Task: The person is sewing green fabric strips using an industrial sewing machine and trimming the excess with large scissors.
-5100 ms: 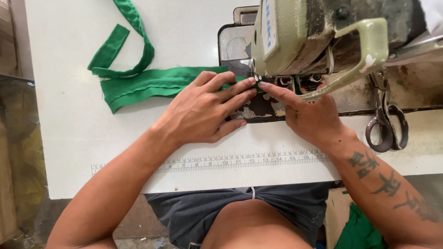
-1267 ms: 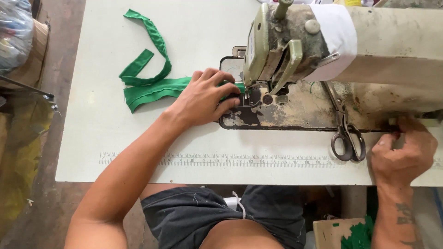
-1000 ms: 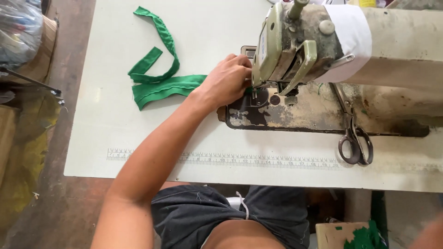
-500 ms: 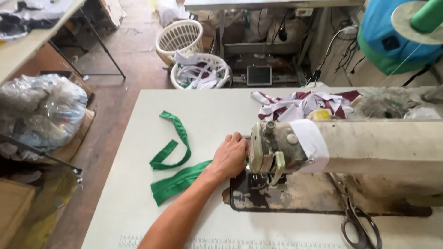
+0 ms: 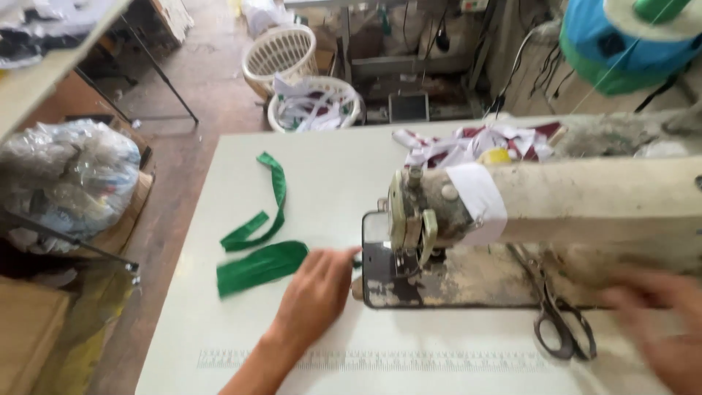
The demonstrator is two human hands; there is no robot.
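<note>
Two hands in view, both motion-blurred. Left hand (image 5: 316,292) lies palm down on the white table (image 5: 322,175), fingers spread and extended toward the sewing machine's needle area, fingertips at the left edge of the dark metal bed plate (image 5: 453,281). It grips nothing; its near edge is just beside the right end of the green fabric strip (image 5: 259,267), contact can't be confirmed. Strip's folded wide part lies flat on the table left of the machine, long axis roughly left-right, tilted a bit, lower at the left end, right end pointing at the needle. A narrower tail loops away from it up the table toward the far edge.

Right hand (image 5: 658,329) at lower right, heavily smeared, near the scissors (image 5: 559,322); can't tell how open it is or if it holds anything. Scissors lie on the table, handles toward the wearer, blades pointing away under the sewing machine (image 5: 541,208) arm. Two white baskets (image 5: 303,80) on the floor beyond the table, clear plastic bag (image 5: 66,179) at left.
</note>
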